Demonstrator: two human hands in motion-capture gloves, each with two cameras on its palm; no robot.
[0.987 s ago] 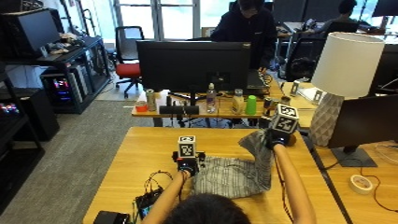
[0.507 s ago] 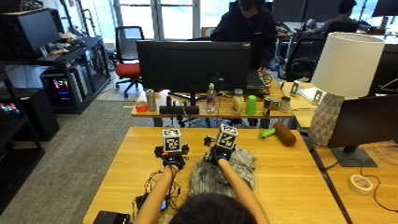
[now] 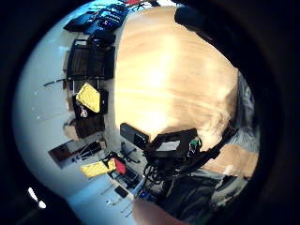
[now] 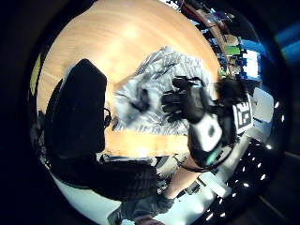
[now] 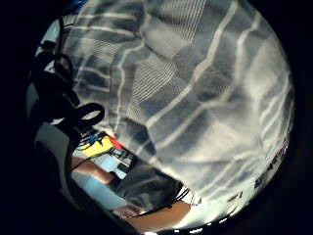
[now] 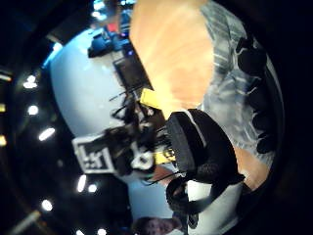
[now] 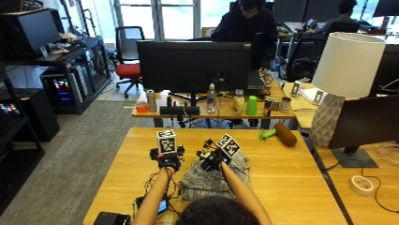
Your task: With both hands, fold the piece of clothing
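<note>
Both hands sit close together near the middle of the table (image 7: 118,183). From here I see my right hand (image 7: 212,159) resting on the far left part of the grey striped garment (image 7: 215,180), fingers (image 6: 254,100) spread flat on the cloth. My left hand (image 7: 167,159) hovers just left of it over bare wood; I cannot tell how its fingers are set. Farther right lie a brown roller (image 7: 285,134) and a green tool (image 7: 267,134).
</note>
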